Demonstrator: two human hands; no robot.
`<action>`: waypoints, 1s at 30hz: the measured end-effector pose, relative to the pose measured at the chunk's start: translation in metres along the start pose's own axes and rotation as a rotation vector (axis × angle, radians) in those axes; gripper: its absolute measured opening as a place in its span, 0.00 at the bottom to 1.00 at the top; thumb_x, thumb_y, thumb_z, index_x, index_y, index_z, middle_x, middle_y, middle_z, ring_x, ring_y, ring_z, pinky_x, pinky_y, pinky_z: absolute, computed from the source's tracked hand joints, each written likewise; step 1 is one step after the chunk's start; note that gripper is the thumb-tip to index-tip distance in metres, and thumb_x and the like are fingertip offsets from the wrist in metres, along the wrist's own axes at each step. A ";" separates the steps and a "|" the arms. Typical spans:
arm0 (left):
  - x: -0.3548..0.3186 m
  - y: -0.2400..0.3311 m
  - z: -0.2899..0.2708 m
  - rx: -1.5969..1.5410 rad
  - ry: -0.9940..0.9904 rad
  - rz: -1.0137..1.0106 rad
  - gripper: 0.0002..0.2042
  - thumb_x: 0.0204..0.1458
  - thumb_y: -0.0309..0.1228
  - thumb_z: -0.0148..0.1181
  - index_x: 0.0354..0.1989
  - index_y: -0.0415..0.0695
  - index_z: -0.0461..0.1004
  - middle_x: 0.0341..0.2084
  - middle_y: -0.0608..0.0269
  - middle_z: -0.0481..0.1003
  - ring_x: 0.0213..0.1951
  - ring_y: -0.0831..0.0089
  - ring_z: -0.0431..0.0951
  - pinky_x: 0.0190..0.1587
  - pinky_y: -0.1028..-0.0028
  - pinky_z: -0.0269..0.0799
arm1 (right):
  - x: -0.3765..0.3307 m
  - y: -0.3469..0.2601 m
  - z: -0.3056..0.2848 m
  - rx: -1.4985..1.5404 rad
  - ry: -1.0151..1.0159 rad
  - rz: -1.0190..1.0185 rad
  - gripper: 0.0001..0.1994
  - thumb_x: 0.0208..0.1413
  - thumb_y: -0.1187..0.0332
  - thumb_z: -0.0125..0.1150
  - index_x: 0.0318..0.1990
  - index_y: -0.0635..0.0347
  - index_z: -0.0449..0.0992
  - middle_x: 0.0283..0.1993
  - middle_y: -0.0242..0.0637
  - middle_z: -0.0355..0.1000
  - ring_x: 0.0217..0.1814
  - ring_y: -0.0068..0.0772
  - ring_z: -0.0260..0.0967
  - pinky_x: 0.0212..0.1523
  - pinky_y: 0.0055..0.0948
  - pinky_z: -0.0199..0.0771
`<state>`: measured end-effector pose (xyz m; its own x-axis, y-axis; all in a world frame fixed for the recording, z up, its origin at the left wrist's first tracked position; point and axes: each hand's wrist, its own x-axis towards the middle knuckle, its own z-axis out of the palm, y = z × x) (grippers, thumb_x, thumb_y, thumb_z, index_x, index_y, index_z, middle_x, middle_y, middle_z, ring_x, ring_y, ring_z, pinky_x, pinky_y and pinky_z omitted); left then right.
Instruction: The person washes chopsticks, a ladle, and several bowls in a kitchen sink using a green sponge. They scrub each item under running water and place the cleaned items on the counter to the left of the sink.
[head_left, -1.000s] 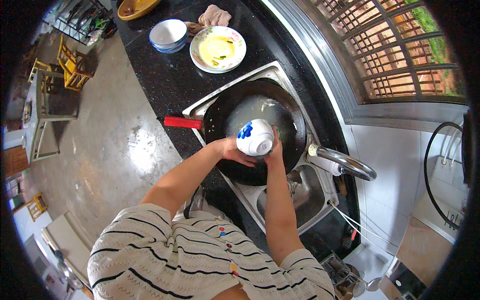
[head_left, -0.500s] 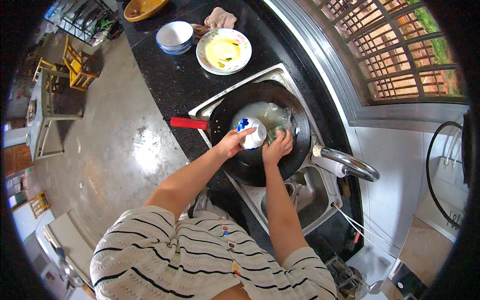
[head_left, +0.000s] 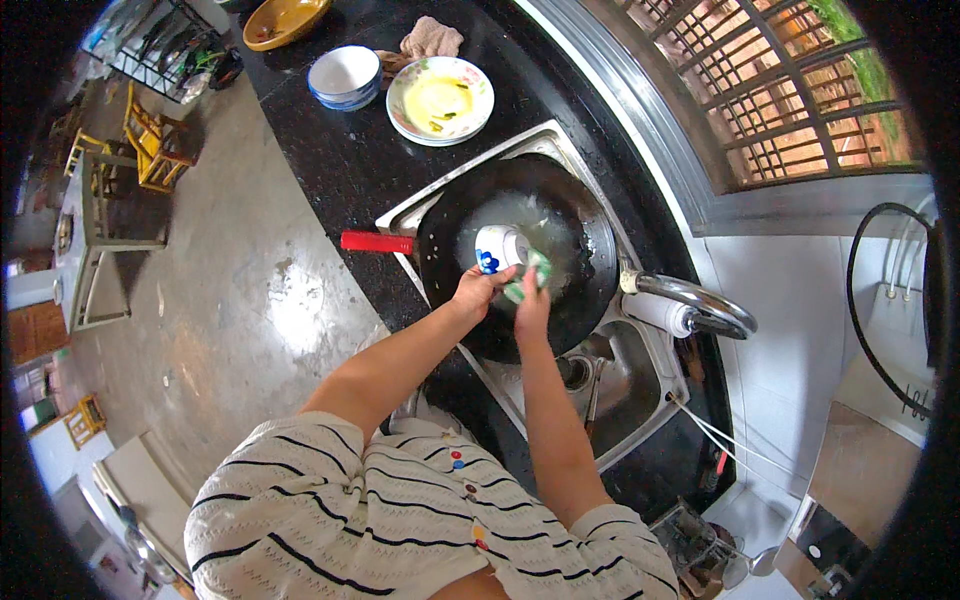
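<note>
A small white bowl (head_left: 493, 245) with a blue flower is tilted over the wok, gripped at its lower edge by my left hand (head_left: 480, 290). My right hand (head_left: 533, 312), slightly blurred, pinches a green and white scrubbing cloth (head_left: 541, 268) against the bowl's side. Below both hands is a large black wok (head_left: 450, 210) with cloudy water (head_left: 550, 215) in it. The wok rests over one basin of the steel sink, its red handle (head_left: 377, 242) pointing left.
A curved chrome faucet (head_left: 700, 300) rises right of the wok, beside the second sink basin (head_left: 635, 385). On the black counter stand stacked floral plates (head_left: 478, 112) with yellow residue, blue-rimmed bowls (head_left: 345, 75), a crumpled cloth (head_left: 432, 38) and a brown-yellow bowl (head_left: 285, 20).
The bowl has turned in my left hand and sits a little higher in the wok. My right hand has moved left and toward me, bringing the green cloth along the bowl's side.
</note>
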<state>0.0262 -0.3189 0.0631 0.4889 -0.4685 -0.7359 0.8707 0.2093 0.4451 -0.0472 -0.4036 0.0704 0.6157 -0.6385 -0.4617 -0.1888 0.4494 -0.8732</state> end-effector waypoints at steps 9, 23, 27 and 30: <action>-0.019 0.028 -0.003 0.470 -0.482 0.028 0.14 0.43 0.24 0.66 0.41 0.43 0.75 0.37 0.69 0.76 0.41 0.78 0.72 0.50 0.73 0.64 | 0.027 -0.015 -0.034 0.542 -0.048 0.365 0.28 0.57 0.46 0.45 0.57 0.57 0.60 0.55 0.36 0.64 0.57 0.39 0.62 0.51 0.42 0.66; -0.020 0.062 0.005 0.115 -0.438 -0.595 0.38 0.48 0.61 0.42 0.57 0.40 0.56 0.53 0.45 0.64 0.49 0.48 0.69 0.54 0.58 0.66 | 0.024 -0.037 -0.009 -0.405 0.206 -0.331 0.19 0.53 0.59 0.57 0.25 0.72 0.73 0.21 0.38 0.71 0.25 0.24 0.65 0.28 0.29 0.64; -0.006 0.068 0.001 -0.009 -0.473 -0.671 0.27 0.46 0.38 0.47 0.55 0.38 0.59 0.53 0.46 0.63 0.53 0.48 0.66 0.53 0.53 0.67 | 0.014 -0.036 -0.006 -0.323 0.109 -0.321 0.16 0.56 0.62 0.55 0.26 0.70 0.73 0.23 0.32 0.69 0.25 0.21 0.62 0.29 0.24 0.63; 0.001 0.053 -0.009 0.110 -0.326 -0.463 0.28 0.44 0.29 0.47 0.58 0.43 0.55 0.52 0.47 0.63 0.52 0.48 0.65 0.50 0.48 0.68 | 0.026 -0.031 -0.014 -0.080 0.125 -0.150 0.16 0.57 0.61 0.53 0.29 0.69 0.73 0.25 0.33 0.69 0.25 0.22 0.63 0.30 0.24 0.64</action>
<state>0.0732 -0.3007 0.0809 0.0004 -0.7338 -0.6793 0.9706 -0.1631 0.1768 -0.0362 -0.4427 0.0832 0.5430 -0.7690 -0.3374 -0.1659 0.2956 -0.9408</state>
